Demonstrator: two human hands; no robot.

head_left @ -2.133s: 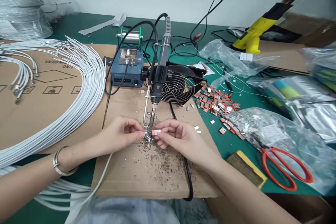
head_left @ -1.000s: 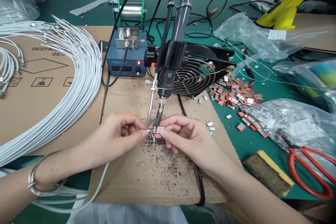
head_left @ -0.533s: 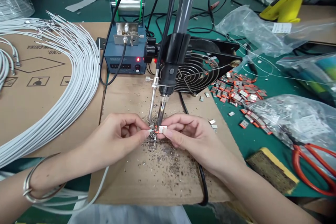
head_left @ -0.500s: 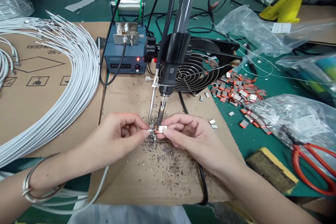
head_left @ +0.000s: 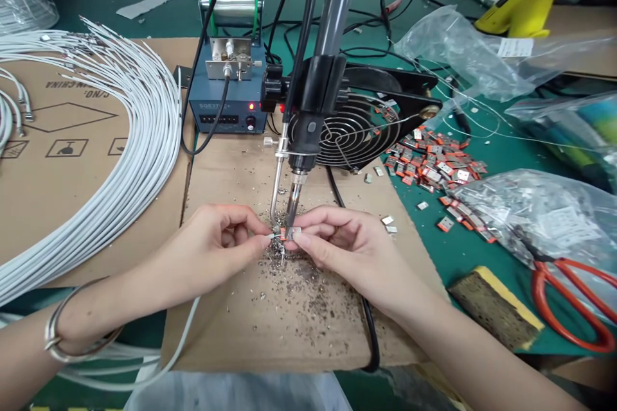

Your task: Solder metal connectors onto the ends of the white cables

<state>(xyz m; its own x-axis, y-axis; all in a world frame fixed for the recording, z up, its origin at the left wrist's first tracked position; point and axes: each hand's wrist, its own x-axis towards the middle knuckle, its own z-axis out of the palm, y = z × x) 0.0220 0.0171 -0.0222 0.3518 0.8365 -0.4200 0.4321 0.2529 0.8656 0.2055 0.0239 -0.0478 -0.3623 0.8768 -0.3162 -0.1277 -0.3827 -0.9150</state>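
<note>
My left hand (head_left: 231,244) pinches the end of a white cable (head_left: 190,321), which hangs down below my wrist. Between the thumb and fingers of my right hand (head_left: 337,241) is a small USB connector (head_left: 293,233) with a metal shell and orange part. Cable end and connector meet under the tip of a mounted soldering iron (head_left: 294,202); whether the wires touch its contacts is too small to tell. Beside the iron, a thin metal solder feed tube (head_left: 276,196) points down to the same spot. Solder bits (head_left: 282,253) lie beneath.
A blue solder feeder (head_left: 226,106) with a solder spool (head_left: 234,8) stands behind, beside a round fan (head_left: 342,131). White cables (head_left: 149,160) lie left. Right are loose connectors (head_left: 434,160), a sponge (head_left: 496,308), red-handled scissors (head_left: 544,308) and a bag of parts (head_left: 530,205).
The connector has tilted in my right hand and shows more of its orange part beside the iron tip. Both hands keep their grips; the whole view has shifted slightly.
</note>
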